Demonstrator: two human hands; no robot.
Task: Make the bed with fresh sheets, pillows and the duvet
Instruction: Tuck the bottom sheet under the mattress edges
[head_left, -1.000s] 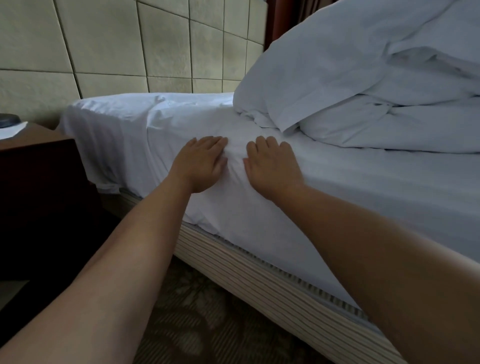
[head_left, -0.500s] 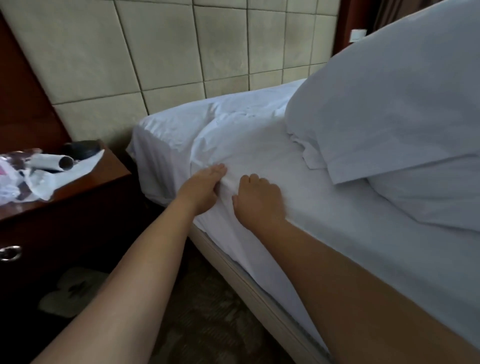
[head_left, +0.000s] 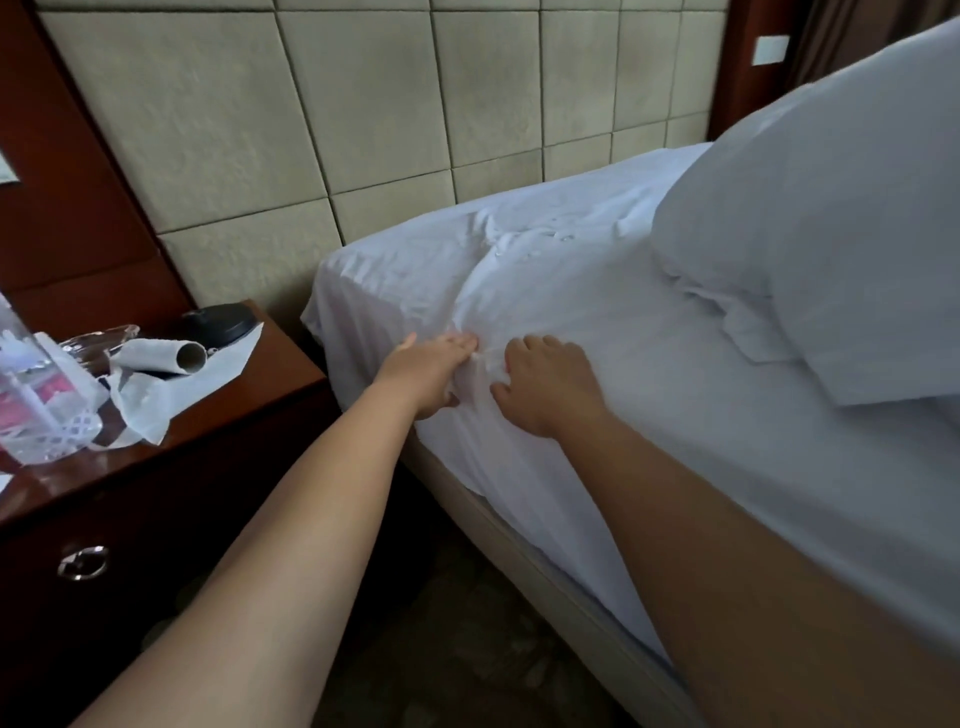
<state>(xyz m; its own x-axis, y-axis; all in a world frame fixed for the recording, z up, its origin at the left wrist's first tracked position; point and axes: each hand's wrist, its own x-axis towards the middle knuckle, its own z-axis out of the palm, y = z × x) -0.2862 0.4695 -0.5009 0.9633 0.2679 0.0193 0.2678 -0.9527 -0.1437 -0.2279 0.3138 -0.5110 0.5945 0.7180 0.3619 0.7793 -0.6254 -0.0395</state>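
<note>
A white sheet (head_left: 597, 312) covers the mattress, with a creased ridge running from the bed's head corner down to my hands. My left hand (head_left: 428, 374) lies at the mattress's side edge, fingers straight and pressing against that ridge. My right hand (head_left: 545, 387) sits just right of it on top of the bed, fingers curled into a bunched fold of the sheet. A large white pillow (head_left: 831, 234) lies on the bed to the right, its open flap close to my right hand.
A dark wooden nightstand (head_left: 223, 415) stands left of the bed, holding a cardboard tube (head_left: 166, 356), crumpled paper, a plastic bottle (head_left: 36, 405) and a black object. A padded headboard wall (head_left: 311, 130) is behind. A narrow strip of patterned carpet (head_left: 467, 649) separates nightstand and bed.
The view has swung left and nearer to the head corner, and the nightstand top has come into view. My right hand's fingers went from flat to curled into the sheet. The ridge between my hands has bunched up.
</note>
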